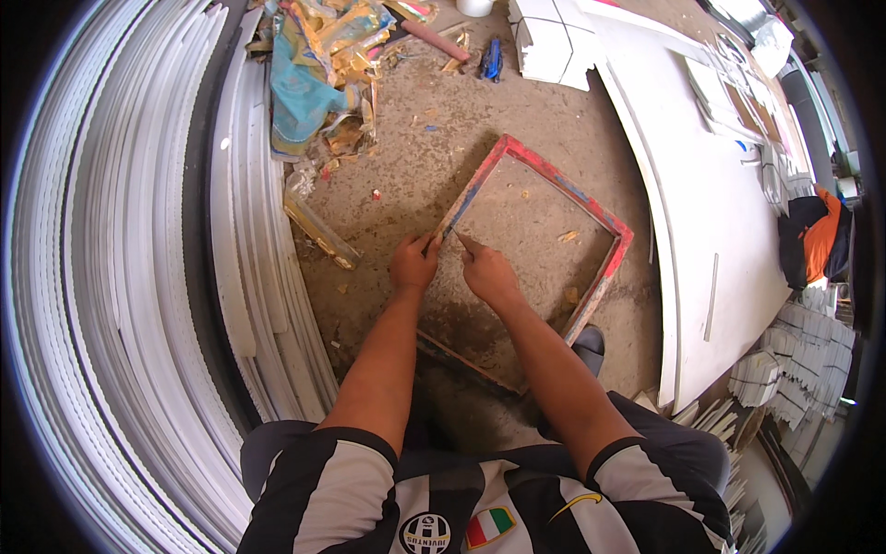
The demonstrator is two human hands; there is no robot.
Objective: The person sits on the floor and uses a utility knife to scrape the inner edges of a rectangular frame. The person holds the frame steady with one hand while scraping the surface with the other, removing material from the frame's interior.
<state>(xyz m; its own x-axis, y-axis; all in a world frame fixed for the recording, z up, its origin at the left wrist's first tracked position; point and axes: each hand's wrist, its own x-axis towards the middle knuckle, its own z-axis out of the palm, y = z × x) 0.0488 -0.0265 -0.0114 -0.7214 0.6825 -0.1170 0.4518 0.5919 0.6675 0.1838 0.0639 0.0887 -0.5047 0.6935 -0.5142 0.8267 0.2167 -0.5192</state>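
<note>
A rectangular frame (611,258) with a bare middle is tilted in front of me, its bars stained with red and blue paint. My left hand (414,265) is closed around its left bar. Close beside it, on the inner side of that bar, my right hand (490,276) is closed with fingers pinched together. A small thin tip points from those fingers to the bar; its kind is too small to make out. The near part of the frame is partly hidden behind my right forearm.
Long white sheets (152,212) are stacked along my left. Crumpled teal and yellow scraps (309,97), a reddish stick (434,40) and a blue object (492,60) lie on the floor beyond. A large white board (729,240) fills the right; a person in orange and black (820,242) is past it.
</note>
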